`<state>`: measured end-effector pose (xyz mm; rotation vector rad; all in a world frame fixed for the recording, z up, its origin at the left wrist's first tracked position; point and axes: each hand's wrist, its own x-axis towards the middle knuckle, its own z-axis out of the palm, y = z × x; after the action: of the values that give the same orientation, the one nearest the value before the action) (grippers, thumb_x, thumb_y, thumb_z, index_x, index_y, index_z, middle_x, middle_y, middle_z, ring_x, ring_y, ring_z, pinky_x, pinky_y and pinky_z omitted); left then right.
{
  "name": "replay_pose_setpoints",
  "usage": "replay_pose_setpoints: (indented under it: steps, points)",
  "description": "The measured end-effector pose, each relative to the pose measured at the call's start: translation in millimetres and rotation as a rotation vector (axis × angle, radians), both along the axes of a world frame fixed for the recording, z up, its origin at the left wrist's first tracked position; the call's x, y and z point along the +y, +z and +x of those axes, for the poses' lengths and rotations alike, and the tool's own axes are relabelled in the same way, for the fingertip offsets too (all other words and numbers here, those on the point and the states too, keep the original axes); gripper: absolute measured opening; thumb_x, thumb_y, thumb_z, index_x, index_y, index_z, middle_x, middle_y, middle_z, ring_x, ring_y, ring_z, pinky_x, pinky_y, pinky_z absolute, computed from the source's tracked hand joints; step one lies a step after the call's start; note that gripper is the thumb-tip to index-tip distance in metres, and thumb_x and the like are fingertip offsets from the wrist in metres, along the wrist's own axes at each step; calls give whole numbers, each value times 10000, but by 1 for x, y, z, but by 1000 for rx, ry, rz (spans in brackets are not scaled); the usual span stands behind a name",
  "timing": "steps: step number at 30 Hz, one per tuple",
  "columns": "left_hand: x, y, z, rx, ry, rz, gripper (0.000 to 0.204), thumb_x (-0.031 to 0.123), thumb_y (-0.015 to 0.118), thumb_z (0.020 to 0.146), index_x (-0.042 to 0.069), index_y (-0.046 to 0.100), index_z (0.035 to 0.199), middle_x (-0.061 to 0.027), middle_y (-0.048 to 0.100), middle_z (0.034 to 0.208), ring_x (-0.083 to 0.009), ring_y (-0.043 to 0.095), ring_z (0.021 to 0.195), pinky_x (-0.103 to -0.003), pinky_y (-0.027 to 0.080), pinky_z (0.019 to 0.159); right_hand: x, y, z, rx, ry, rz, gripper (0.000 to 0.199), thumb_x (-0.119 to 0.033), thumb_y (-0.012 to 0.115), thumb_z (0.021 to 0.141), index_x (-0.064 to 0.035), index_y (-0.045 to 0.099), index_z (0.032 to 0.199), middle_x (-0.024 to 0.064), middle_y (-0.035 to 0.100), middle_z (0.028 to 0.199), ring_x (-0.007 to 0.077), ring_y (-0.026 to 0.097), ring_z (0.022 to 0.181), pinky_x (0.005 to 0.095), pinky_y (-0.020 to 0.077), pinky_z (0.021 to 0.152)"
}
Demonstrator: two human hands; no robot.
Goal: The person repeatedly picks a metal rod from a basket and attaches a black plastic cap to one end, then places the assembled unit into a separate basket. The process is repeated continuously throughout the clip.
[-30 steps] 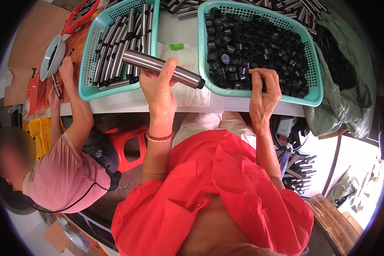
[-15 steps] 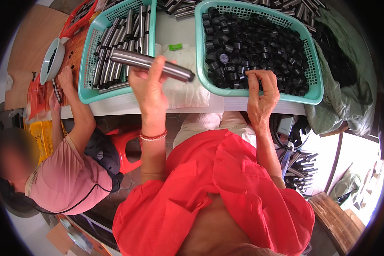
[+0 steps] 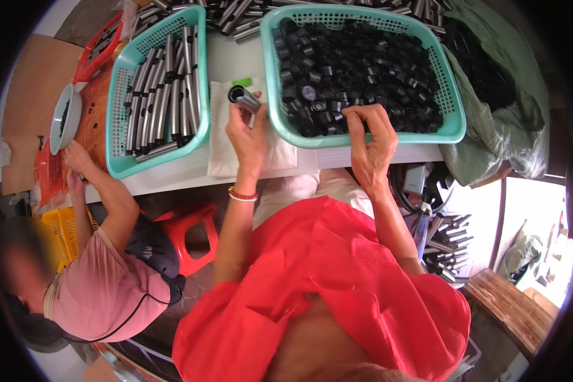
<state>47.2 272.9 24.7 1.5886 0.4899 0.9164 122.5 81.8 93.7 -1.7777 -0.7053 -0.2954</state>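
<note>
My left hand (image 3: 248, 137) grips a shiny metal tube (image 3: 252, 104). The tube's hollow dark end is turned up and to the left; its other end points at the right basket. Over the front rim of the turquoise basket (image 3: 420, 138) on the right, my right hand (image 3: 372, 143) has its fingers bent and pinched together. Whatever is between those fingertips is hidden. Small black plastic caps (image 3: 363, 63) fill that basket. Left of my left hand, another turquoise basket (image 3: 204, 76) holds several metal tubes with black ends (image 3: 162, 95).
A white cloth (image 3: 219, 149) and a green scrap (image 3: 242, 82) lie between the baskets. More tubes (image 3: 235, 16) are piled behind. At left, a co-worker (image 3: 102, 274) sits near a pale bowl (image 3: 65, 118). A red stool (image 3: 188, 239) stands below the table; a green sack (image 3: 496, 127) hangs at right.
The tube in my left hand has turned from lying sideways to showing its hollow end, and has shifted closer to the right basket. My right hand stays pinched at the basket's front rim.
</note>
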Motion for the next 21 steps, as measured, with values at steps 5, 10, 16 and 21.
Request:
replay_pose_setpoints:
  steps: [5, 10, 16, 21]
  points:
    - [2, 18, -11, -77, 14, -80, 214, -2, 621, 854, -24, 524, 1043, -95, 616, 1046, -91, 574, 855, -235, 470, 791, -15, 10, 13, 170, 54, 47, 75, -4, 584, 833, 37, 635, 870, 102, 589, 809, 181, 571, 719, 275, 449, 674]
    - [1, 34, -27, -56, -7, -9, 220, 4, 636, 850, -26, 524, 1037, -104, 605, 1050, -86, 560, 872, -229, 464, 786, -24, 20, 58, 71, 89, -196, 108, -46, 627, 810, 14, 630, 899, 99, 600, 834, 217, 632, 760, 294, 489, 691]
    - [-16, 27, -32, 0, -64, -114, 280, -40, 620, 832, -18, 525, 1094, -108, 608, 1029, -169, 600, 1005, -275, 494, 857, -9, 12, 112, -122, 320, -568, 190, -42, 642, 768, 3, 604, 948, 88, 582, 873, 228, 604, 762, 309, 489, 700]
    - [-21, 13, -31, 32, -73, -92, 276, -59, 602, 823, -17, 521, 1083, -121, 619, 1035, -176, 612, 984, -281, 496, 840, 19, -6, 120, -285, 464, -768, 288, -86, 679, 736, -37, 593, 1006, 105, 566, 981, 332, 572, 931, 405, 479, 803]
